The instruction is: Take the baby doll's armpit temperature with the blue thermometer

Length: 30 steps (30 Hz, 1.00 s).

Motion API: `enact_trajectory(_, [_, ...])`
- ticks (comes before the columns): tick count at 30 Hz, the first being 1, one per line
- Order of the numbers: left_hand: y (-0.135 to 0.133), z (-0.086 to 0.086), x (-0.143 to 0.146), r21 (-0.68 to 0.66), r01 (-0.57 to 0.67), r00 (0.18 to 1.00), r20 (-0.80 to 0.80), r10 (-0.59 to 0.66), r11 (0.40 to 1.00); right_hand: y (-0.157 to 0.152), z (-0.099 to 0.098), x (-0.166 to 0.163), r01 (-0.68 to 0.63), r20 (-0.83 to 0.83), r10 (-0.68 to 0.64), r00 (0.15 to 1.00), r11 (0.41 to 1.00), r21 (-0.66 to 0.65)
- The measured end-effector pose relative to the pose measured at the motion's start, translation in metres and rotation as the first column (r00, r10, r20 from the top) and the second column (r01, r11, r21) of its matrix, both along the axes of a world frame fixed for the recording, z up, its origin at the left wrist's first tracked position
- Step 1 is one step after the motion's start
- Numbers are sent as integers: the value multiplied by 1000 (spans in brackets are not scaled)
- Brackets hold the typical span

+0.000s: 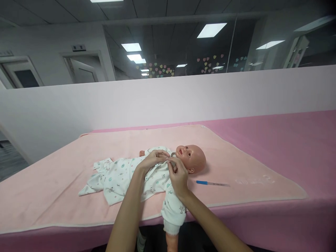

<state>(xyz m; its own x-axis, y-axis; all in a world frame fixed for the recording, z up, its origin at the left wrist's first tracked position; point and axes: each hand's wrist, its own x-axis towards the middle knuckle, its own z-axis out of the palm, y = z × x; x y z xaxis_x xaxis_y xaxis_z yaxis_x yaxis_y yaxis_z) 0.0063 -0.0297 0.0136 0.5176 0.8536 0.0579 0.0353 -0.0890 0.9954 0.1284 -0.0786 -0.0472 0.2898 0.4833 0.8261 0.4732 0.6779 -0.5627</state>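
Observation:
A baby doll (195, 157) lies on its back with its head to the right. It wears a white printed baby outfit (120, 171), and one sleeved arm hangs over the table's front edge. At the neckline, my left hand (154, 158) has its fingers closed on the cloth near the collar. My right hand (179, 176) pinches the collar from the other side, close to the doll's chin. Both sets of fingertips nearly meet there, and any fastener between them is too small to make out.
A blue-capped pen (207, 183) lies right of the doll on a peach blanket (244, 168). Beneath is a pink padded surface (301, 147). A low white wall (168, 101) runs along the back, with a window above it.

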Motion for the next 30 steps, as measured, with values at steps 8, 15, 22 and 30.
enact_trajectory(8, [0, 0, -2, -20, -27, 999, -25, 26, 999, 2, -3, 1, -47, -31, 44, 999, 994, -95])
enact_trajectory(15, [5, -5, -3, -32, -60, 998, -9, 60, 998, 6, -7, 1, -21, 41, 25, 999, 995, -98])
enact_trajectory(22, [5, -4, -3, -47, -83, 996, -13, 83, 995, 7, -8, 0, 26, 88, -15, 996, 992, -122])
enact_trajectory(30, [4, -3, -4, -21, -55, 997, -50, 54, 998, 6, -7, 1, -20, 59, 28, 998, 991, -136])
